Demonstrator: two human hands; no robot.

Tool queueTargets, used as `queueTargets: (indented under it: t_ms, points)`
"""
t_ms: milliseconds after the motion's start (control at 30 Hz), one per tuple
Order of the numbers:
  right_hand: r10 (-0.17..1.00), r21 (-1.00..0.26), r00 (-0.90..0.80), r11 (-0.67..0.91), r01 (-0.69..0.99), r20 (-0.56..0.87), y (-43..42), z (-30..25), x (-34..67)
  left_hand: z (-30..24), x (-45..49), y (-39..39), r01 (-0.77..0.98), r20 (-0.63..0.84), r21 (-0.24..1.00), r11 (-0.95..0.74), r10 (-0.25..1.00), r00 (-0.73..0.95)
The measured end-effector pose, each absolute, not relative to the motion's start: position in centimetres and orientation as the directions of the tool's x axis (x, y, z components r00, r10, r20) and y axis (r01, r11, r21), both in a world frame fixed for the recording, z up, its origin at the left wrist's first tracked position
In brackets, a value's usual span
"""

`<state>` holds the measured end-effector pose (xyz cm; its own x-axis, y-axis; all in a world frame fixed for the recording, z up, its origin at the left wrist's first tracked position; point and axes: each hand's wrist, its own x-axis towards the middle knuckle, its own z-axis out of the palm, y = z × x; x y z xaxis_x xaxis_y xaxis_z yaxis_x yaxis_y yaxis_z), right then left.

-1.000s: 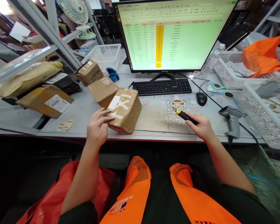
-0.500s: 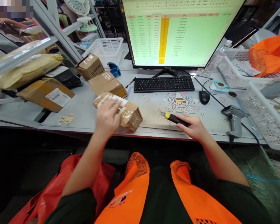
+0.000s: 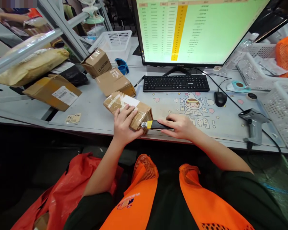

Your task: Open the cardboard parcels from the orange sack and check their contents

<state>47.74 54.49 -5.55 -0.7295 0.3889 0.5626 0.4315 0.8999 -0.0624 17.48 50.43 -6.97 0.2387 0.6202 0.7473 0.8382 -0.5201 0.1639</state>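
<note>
A taped cardboard box (image 3: 115, 99) with a white label on top lies near the desk's front edge. My left hand (image 3: 125, 126) grips its near side, fingers over the top and thumb towards the right end. In my right hand (image 3: 180, 127) is a black and yellow utility knife (image 3: 156, 125), held level and pointing left. Its blade meets the box's right end, close to my left thumb; whether it has cut in, I cannot tell. Behind this box sit another brown carton (image 3: 115, 82) and a smaller box marked LE PERFUME (image 3: 98, 63).
A keyboard (image 3: 176, 83) and monitor stand behind, with a mouse (image 3: 220, 99) and barcode scanner (image 3: 253, 126) to the right. White baskets (image 3: 283, 118) line the right side. Parcels (image 3: 54, 92) are stacked at left beside a metal frame. A red bag (image 3: 74, 182) hangs below the desk.
My right hand has brought the knife left from over the desk mat to the box's right end. My left hand has shifted to the box's near side. The view has tilted down slightly.
</note>
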Motion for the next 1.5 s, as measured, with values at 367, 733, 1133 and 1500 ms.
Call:
queueTargets:
  t_ms: [367, 733, 1133, 1500]
  points:
    - [0.736, -0.408, -0.147, 0.516, 0.753, 0.661, 60.0, -6.0, 61.2, -6.8, 14.4, 50.0, 0.702, 0.709, 0.309, -0.642, 0.647, 0.280]
    - [0.560, -0.259, -0.696, 0.828, 0.498, 0.449, 53.7, 0.5, 48.4, -10.2, 17.2, 48.9, 0.663, 0.590, 0.699, -0.269, 0.741, -0.321]
    - [0.508, -0.104, -0.810, 0.859, 0.501, 0.292, 51.0, 4.2, 47.5, -11.4, 19.6, 47.3, 0.852, 0.755, 0.351, -0.387, 0.656, -0.013]
    - [0.940, -0.143, -0.187, 0.235, 0.961, 0.287, 62.2, 0.1, 63.3, -9.7, 20.0, 47.0, 0.754, 0.785, 0.436, -0.491, 0.618, -0.051]
